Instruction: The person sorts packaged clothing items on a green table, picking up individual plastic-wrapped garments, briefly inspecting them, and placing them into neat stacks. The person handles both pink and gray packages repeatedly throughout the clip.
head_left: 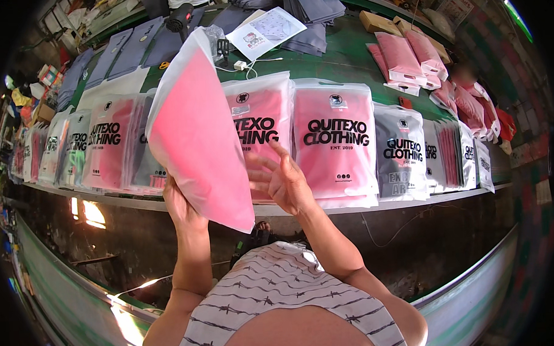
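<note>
A frosted plastic garment bag with pink cloth inside stands tilted up in front of me, its plain side toward me. My left hand grips it at the lower left edge, with the fingers partly hidden behind it. To the right of the bag, my right hand is raised with its fingers spread, holding nothing. Behind that hand are more packed garments: a pink one partly covered by the held bag and my fingers, and a pink stack in printed bags beside it.
Along the near edge of the green table runs a row of bagged clothes, including a grey stack. Pink packs lie at the back right. Folded grey cloth, a printed sheet and a white plug lie farther back.
</note>
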Tool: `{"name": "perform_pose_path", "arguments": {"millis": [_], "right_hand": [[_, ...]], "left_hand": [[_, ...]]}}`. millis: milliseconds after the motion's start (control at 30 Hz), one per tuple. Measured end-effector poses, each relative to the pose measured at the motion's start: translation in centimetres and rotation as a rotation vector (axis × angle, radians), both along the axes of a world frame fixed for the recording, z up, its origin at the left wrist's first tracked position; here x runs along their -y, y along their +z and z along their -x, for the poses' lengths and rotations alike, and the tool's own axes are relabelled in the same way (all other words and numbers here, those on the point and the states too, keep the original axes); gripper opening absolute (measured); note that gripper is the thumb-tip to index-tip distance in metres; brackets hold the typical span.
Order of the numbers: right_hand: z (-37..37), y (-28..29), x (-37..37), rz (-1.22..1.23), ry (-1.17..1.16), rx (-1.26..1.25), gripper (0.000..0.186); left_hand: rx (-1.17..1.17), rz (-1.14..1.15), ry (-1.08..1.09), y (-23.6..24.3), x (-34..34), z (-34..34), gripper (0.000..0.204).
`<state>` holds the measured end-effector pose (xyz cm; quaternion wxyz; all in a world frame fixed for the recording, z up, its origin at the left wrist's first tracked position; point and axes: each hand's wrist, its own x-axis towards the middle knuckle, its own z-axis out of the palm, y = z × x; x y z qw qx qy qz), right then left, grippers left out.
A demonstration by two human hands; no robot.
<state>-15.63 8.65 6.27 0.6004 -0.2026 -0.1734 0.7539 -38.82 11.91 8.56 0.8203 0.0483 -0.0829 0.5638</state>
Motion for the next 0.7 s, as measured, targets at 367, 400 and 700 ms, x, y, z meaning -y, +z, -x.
{"name": "perform_pose_path", "arguments": {"millis": [367, 400, 700], "right_hand": [[-0.3, -2.3, -0.6, -0.084, 0.125, 0.737, 0.066], [-0.3, -2.4, -0.6, -0.115, 0.132, 0.727, 0.066], [-6.7, 1.6, 0.3, -0.373, -0.074, 0.644, 0.098]], "left_hand": [[-0.434, 0.037, 0.127, -8.3, 5.6, -1.9, 0.049], [-0.454, 0.006, 0.101, -7.1, 5.5, -2.2, 0.052], [-1.070, -0.228, 0.122, -2.1, 3.3, -9.8, 0.022]]}}
